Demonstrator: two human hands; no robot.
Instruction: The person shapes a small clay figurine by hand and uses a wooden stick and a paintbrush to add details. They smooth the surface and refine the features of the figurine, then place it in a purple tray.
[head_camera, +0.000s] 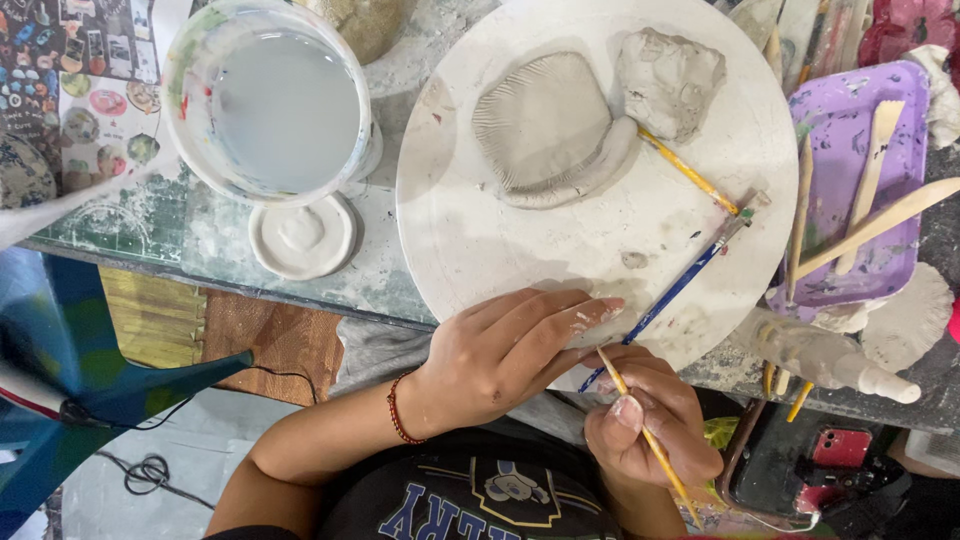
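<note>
My left hand (510, 350), with a red string bracelet on the wrist, lies flat on the near rim of a round white board (470, 250), fingers stretched out and smeared with clay, holding nothing. Just right of it, my right hand (650, 425) grips a thin yellow stick (612, 372) whose tip points up toward my left fingertips. On the board lie a ribbed, shell-shaped slab of grey clay (545, 130) and a rough clay lump (668, 78). A yellow-handled brush (690, 172) and a blue-handled brush (680, 285) also rest there.
A white bucket of cloudy water (270, 100) stands at the left, with a small round white lid (302, 235) in front of it. At the right are a purple tray (900, 120) with wooden modelling tools, a white ribbed clay shell (915, 315) and a red phone (845, 445).
</note>
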